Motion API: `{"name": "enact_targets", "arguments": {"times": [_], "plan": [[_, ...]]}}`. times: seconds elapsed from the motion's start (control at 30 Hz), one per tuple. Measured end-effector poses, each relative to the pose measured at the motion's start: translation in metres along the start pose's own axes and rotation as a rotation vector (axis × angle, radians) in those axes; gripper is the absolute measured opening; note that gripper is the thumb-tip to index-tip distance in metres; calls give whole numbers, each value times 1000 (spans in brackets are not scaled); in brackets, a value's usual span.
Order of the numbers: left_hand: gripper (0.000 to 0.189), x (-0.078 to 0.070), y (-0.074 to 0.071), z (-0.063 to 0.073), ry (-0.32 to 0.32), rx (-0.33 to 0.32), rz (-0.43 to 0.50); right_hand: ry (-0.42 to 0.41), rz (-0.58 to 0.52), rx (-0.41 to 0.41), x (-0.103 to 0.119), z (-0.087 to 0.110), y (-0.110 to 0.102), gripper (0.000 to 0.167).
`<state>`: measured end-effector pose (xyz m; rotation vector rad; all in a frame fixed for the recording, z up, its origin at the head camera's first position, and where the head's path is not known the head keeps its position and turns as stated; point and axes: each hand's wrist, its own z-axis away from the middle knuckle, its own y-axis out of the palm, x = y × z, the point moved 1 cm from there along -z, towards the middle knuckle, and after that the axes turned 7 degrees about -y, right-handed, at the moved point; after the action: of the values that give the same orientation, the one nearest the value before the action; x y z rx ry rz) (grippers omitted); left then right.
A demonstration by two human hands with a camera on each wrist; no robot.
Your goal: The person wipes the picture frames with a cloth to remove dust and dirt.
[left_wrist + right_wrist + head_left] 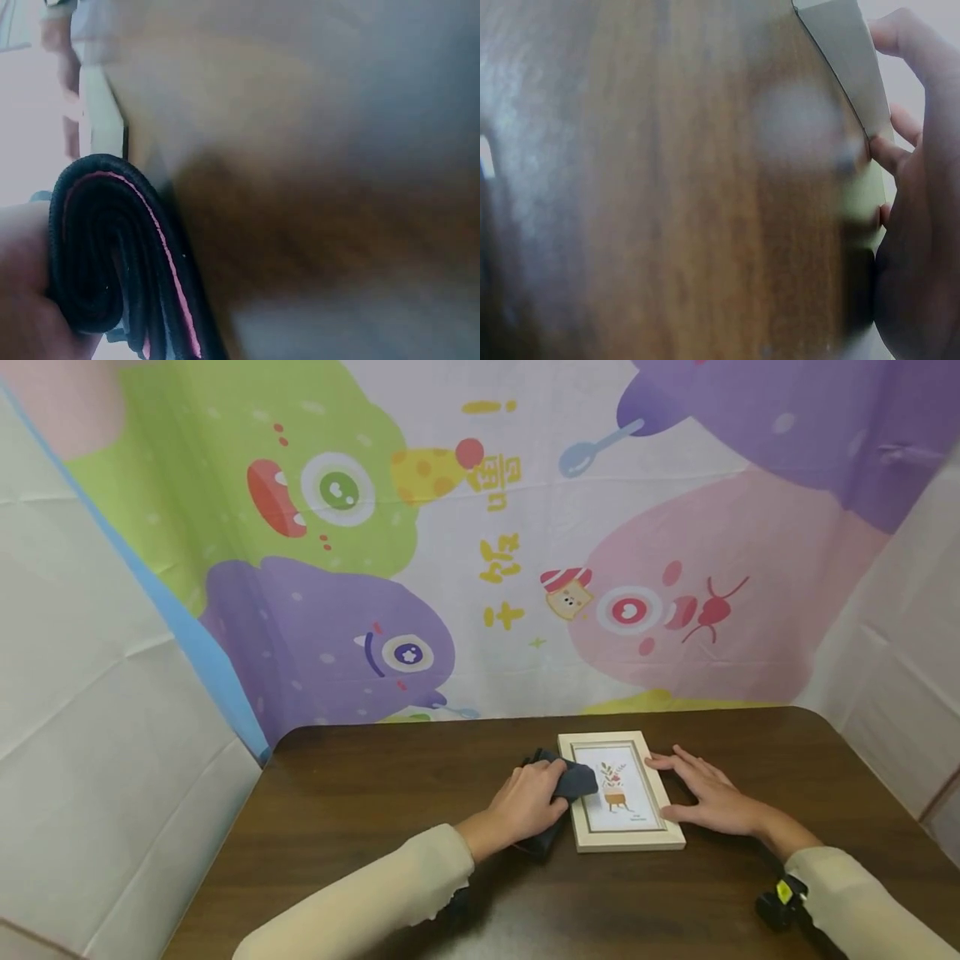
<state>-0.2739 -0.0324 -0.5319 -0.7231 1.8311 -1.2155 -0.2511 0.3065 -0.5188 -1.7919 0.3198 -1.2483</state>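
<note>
A picture frame [630, 841] with a cream border lies flat on the dark wooden table; its picture shows a potted plant. My left hand [523, 800] grips a dark folded cloth [576, 782], whose tip lies over the frame's left side. In the left wrist view the cloth [120, 240] appears as a thick roll of layers with a pink edge line. On the other side, my right hand [716, 797] touches the frame's right edge with thumb and fingers spread. The right wrist view shows those fingertips [885, 150] against the frame's side.
Brown tabletop [360, 802] surrounds the frame. Behind it hangs a cartoon-printed curtain [517, 668], with pale fabric walls [112, 735] at both sides. A black device with a yellow mark [780, 897] sits at the right wrist.
</note>
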Motion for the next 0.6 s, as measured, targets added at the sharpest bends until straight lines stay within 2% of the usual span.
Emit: {"name": "enact_targets", "arguments": {"times": [0.1, 0.13, 0.2, 0.37, 0.43, 0.57, 0.6], "plan": [[35, -6, -14, -10, -39, 29, 2, -5, 7, -7, -1, 1, -1, 78], [35, -6, -14, -14, -50, 33, 7, -6, 8, -8, -1, 1, -1, 78], [37, -1, -11, -24, -82, 47, 3, -6, 6, -11, -2, 1, -1, 78], [39, 28, 24, -50, -133, 40, -15, -8, 4, -8, -1, 1, 1, 78], [38, 36, 31, -55, -141, 44, -27, -7, 6, -2, -1, 0, 1, 79], [31, 39, 31, -58, -116, 45, -55, -5, 6, -5, 0, 0, 1, 79], [31, 35, 24, -57, -115, 55, -54, -4, 7, -7, -1, 0, 1, 79]]}}
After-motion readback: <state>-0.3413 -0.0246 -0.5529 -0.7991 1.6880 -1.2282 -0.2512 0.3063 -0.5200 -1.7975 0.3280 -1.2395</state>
